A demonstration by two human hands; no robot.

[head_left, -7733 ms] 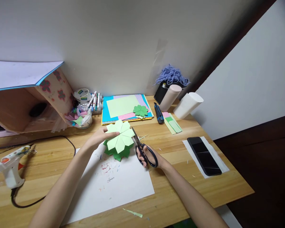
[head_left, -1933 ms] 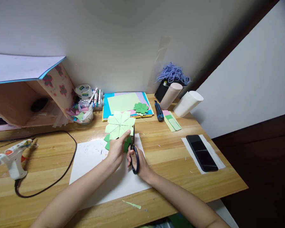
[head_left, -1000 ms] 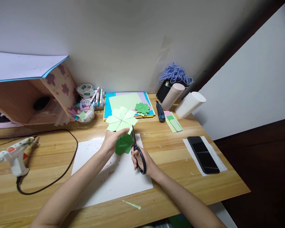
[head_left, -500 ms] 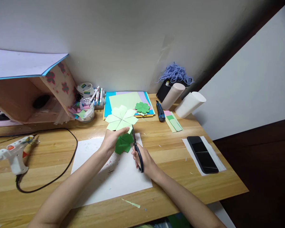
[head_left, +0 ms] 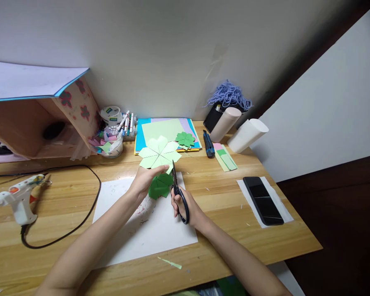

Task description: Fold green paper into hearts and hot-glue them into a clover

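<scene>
My left hand (head_left: 146, 180) pinches the lower edge of a light green paper flower (head_left: 159, 153) with creased, pointed petals, holding it up over the desk. In my right hand (head_left: 188, 205) is a pair of black-handled scissors (head_left: 182, 207), blades pointing up at the flower's lower right petal. Whether the blades are cutting the paper I cannot tell. Below the light flower, a dark green paper flower (head_left: 160, 186) shows partly, over a white sheet (head_left: 163, 242) with ink marks. A smaller green paper flower (head_left: 185, 139) lies on the stack of coloured paper (head_left: 144, 131) behind.
A glue gun (head_left: 21, 199) with its black cord lies left, near a cardboard box (head_left: 80, 107). Markers (head_left: 128, 123) and a tub of paper scraps (head_left: 111, 149) stand behind. To the right are a utility knife (head_left: 209, 144), paper rolls (head_left: 248, 135) and a phone (head_left: 262, 200).
The light green flower has shifted slightly right in my left hand. The scissors and my right hand have also moved slightly right, and the scissors have turned a little.
</scene>
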